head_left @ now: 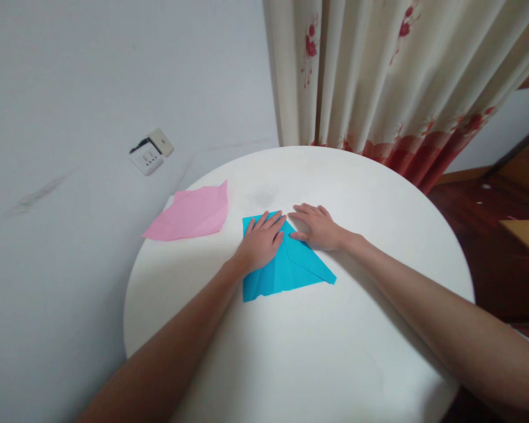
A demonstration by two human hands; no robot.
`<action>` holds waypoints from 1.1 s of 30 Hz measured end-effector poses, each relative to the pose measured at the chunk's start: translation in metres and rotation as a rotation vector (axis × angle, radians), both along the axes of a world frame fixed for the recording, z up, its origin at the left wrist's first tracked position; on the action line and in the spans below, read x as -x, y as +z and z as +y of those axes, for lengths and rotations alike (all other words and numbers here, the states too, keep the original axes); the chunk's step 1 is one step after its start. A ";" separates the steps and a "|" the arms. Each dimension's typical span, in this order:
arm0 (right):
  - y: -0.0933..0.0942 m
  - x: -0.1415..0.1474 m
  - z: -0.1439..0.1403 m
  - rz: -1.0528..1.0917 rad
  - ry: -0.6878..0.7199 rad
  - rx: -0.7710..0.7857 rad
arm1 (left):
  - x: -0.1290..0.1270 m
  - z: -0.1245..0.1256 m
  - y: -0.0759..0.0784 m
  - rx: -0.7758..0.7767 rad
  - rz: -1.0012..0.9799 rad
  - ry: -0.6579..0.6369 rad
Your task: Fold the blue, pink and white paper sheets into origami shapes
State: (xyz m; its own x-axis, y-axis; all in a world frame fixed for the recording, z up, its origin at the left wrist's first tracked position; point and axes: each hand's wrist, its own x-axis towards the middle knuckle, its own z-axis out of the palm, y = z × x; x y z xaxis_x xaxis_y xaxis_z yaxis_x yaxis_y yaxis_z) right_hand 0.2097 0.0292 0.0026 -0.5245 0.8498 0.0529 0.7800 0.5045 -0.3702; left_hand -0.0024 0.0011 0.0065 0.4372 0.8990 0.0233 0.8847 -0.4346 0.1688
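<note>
A blue sheet of paper (286, 271), partly folded, lies near the middle of the round white table (357, 352). My left hand (262, 241) rests flat on its far left part, fingers spread and pointing away from me. My right hand (317, 226) lies palm down at the paper's far right edge, its thumb on the folded flap. The fingertips of both hands nearly meet at the paper's far corner. Neither hand grips anything. A pink sheet (191, 214) lies at the table's left rim, apart from both hands.
A white wall with a socket plate (150, 153) stands close on the left. A cream curtain with red flowers (392, 76) hangs behind the table. Dark wooden floor (489, 247) and pale furniture show at the right.
</note>
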 end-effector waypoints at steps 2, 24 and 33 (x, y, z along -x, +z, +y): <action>-0.001 0.000 0.000 0.002 -0.002 -0.003 | 0.000 0.000 0.000 0.002 0.003 -0.001; -0.001 -0.001 0.000 -0.001 0.000 -0.001 | -0.002 -0.001 0.002 0.005 0.008 0.008; 0.003 0.000 -0.002 -0.039 -0.007 0.007 | -0.002 -0.002 0.002 0.006 0.017 0.010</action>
